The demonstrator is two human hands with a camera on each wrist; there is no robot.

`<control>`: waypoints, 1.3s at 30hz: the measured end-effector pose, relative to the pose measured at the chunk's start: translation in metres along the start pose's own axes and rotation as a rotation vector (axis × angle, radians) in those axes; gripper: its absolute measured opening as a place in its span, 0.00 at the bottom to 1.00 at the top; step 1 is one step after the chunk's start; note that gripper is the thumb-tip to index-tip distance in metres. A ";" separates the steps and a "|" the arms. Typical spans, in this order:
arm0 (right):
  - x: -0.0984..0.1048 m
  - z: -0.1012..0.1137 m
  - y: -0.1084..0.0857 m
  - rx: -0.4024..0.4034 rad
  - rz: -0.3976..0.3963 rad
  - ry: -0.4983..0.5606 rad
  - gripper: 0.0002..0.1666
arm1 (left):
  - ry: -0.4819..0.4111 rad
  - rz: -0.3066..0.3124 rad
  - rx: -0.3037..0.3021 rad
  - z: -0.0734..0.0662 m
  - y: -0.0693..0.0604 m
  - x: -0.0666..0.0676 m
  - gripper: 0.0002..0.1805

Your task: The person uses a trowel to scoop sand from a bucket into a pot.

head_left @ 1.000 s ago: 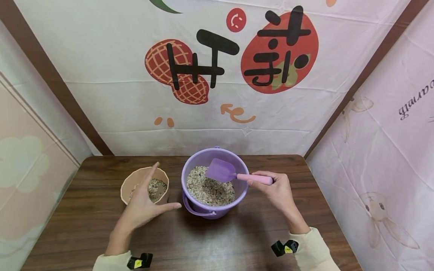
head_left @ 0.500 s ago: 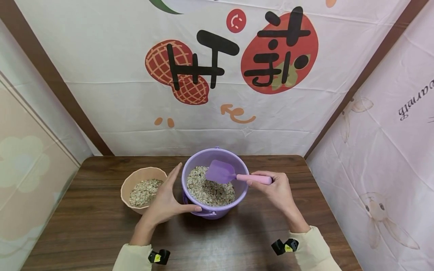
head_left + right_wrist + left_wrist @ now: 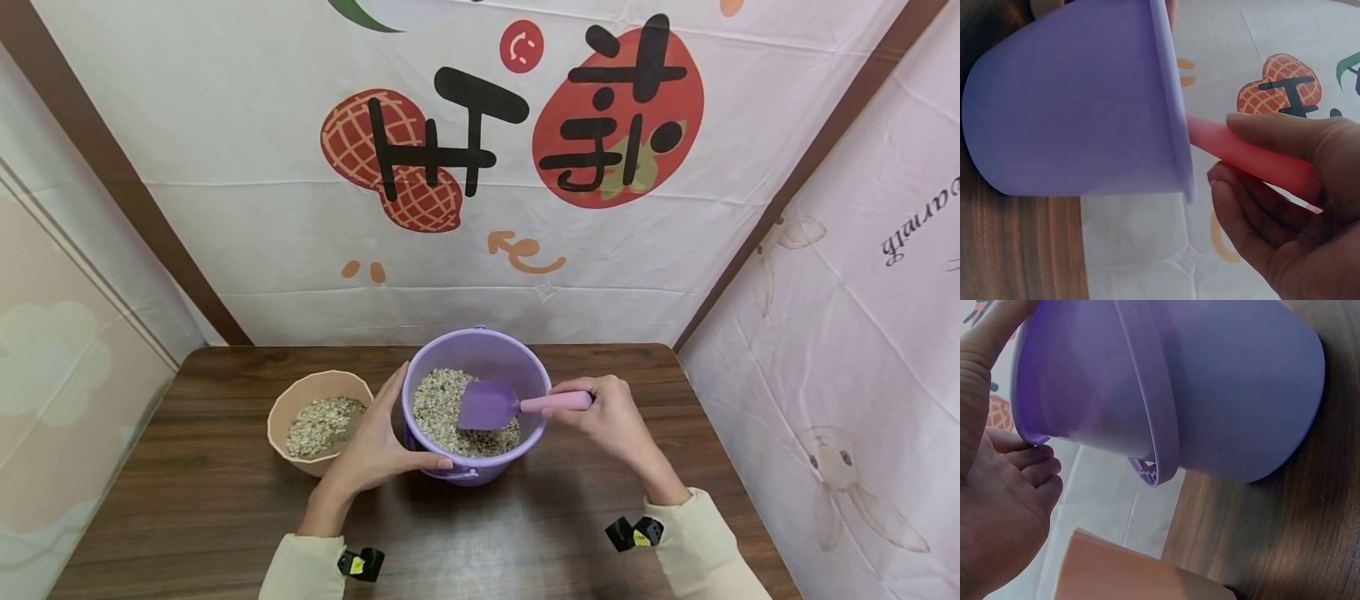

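Note:
A purple bucket (image 3: pixel 480 471) holds pale mixed gravel (image 3: pixel 438 408). My left hand (image 3: pixel 372 450) rests against its left side, thumb and fingers spread wide and fairly straight along the rim; the left wrist view shows fingertips (image 3: pixel 1038 464) at the rim. With thumb and fingers, my right hand (image 3: pixel 611 421) grips the pink handle (image 3: pixel 1241 150) of a toy shovel. The shovel's translucent purple blade (image 3: pixel 487 406) is inside the bucket, low against the gravel, its front edge apparently touching it. The bucket hides the blade in the right wrist view.
Left of the bucket stands a peach pot (image 3: pixel 277 417) with similar gravel in it, close to my left wrist. The bucket's handle (image 3: pixel 1157 394) hangs down on the near left side. A printed cloth wall (image 3: pixel 480 312) rises behind the wooden table (image 3: pixel 187 500).
My left hand has moved right from over the peach pot to the bucket's rim. The shovel blade has dropped toward the gravel and tilted, with the right hand shifting slightly.

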State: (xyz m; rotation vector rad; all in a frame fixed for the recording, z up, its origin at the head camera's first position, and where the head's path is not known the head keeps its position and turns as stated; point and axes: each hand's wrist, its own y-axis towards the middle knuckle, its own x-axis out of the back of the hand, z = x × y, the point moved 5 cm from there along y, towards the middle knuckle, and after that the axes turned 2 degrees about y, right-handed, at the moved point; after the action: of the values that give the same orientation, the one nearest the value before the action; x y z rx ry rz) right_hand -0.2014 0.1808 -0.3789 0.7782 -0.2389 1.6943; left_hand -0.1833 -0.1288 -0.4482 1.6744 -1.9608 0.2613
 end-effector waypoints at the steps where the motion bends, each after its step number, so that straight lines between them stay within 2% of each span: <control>1: 0.000 0.002 0.001 0.016 0.012 -0.019 0.11 | 0.000 0.001 0.002 0.000 0.000 0.000 0.80; 5: -0.004 0.009 0.004 0.049 0.072 -0.062 0.10 | -0.004 0.003 0.008 0.000 0.000 -0.001 0.80; 13: -0.011 0.015 0.008 0.033 0.152 -0.091 0.09 | -0.001 -0.001 0.006 0.000 0.000 0.001 0.80; 22: -0.016 0.018 0.012 0.012 0.197 -0.049 0.08 | -0.011 0.000 0.008 -0.002 0.000 0.001 0.80; 39: -0.036 0.016 0.020 -0.086 0.097 0.025 0.06 | -0.010 0.001 -0.001 0.000 0.001 0.000 0.80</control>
State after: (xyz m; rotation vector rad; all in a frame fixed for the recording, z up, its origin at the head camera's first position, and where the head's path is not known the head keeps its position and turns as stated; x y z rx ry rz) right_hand -0.2108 0.1377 -0.3838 0.6914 -0.3344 1.7719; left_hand -0.1844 -0.1285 -0.4479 1.6771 -1.9688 0.2520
